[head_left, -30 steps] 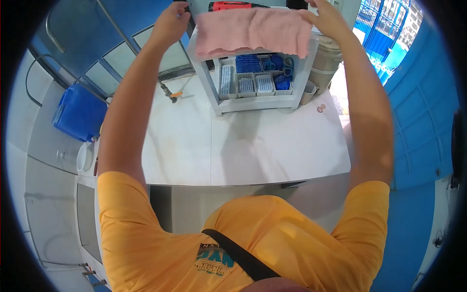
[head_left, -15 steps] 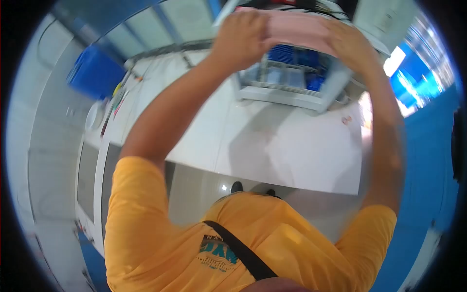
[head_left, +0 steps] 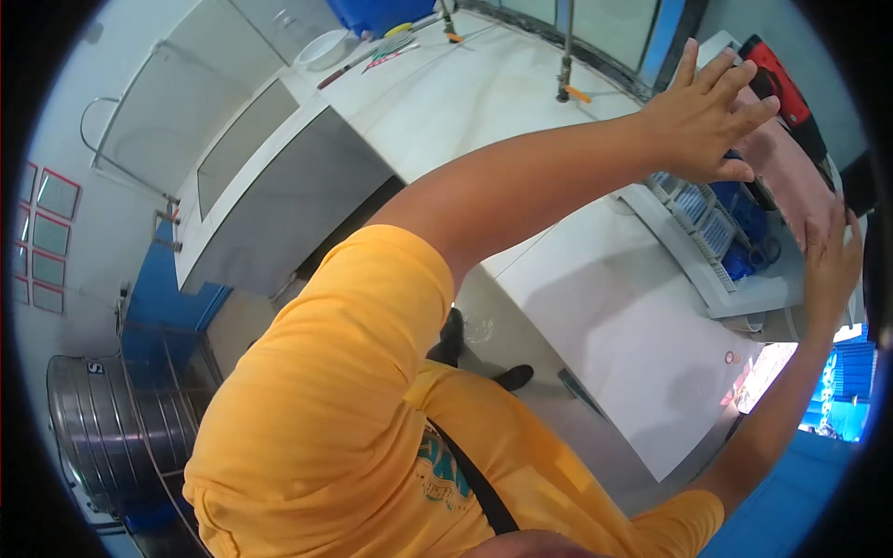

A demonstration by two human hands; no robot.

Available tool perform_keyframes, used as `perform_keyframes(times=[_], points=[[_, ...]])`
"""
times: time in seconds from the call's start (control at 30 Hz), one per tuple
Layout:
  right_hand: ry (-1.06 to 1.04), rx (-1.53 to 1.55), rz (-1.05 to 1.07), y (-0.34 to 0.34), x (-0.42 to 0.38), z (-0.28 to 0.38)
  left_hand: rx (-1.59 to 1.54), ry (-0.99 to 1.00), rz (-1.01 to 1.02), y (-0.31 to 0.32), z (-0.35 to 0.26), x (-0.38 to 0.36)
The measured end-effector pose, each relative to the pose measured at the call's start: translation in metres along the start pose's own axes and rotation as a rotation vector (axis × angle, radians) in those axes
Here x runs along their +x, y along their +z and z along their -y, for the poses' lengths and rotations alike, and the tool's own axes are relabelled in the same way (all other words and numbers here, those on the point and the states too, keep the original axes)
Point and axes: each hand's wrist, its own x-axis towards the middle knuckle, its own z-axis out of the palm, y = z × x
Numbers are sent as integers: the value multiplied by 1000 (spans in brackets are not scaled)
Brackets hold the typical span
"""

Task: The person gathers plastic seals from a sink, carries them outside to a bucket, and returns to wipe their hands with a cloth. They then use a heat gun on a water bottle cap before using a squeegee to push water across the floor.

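Note:
A pink cloth [head_left: 787, 169] lies over the top of a white shelf unit [head_left: 679, 244] at the upper right. My left hand [head_left: 709, 116] is spread with its fingers apart, over the near left end of the cloth. At the cloth's other end, my right hand [head_left: 833, 256] has its fingers on the edge, pinching it. Beside the cloth is a red and black tool [head_left: 786, 93]. Inside the shelf unit are white baskets [head_left: 712, 234] and blue items [head_left: 739, 262].
The white counter [head_left: 595, 316] runs beneath the shelf unit. A white bowl [head_left: 326, 50] and a blue container [head_left: 381, 13] stand at its far end. A metal tank [head_left: 102, 432] is at lower left. Orange-handled taps [head_left: 566, 88] stand along the back edge.
The view has turned, and the shelf unit now appears farther right. My left hand has let go of the pink cloth and opened; my right hand stays at its other end.

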Motion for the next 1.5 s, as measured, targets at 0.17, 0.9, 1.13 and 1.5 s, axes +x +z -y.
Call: perform_keyframes(times=[0.17,0.9,1.13,1.5], points=[[-19,292,-104,15,-110,110,-237,-261,194,-121,7,-149],[248,265,618,179,54,633,-46,-2337,629,-688,-60,-781],[1,396,566,149,210,939,-264,-2406,248,-672,-57,-766],[-1003,1062,858,-52,185,1314,259,-2945,116,-751,-102,-782]])
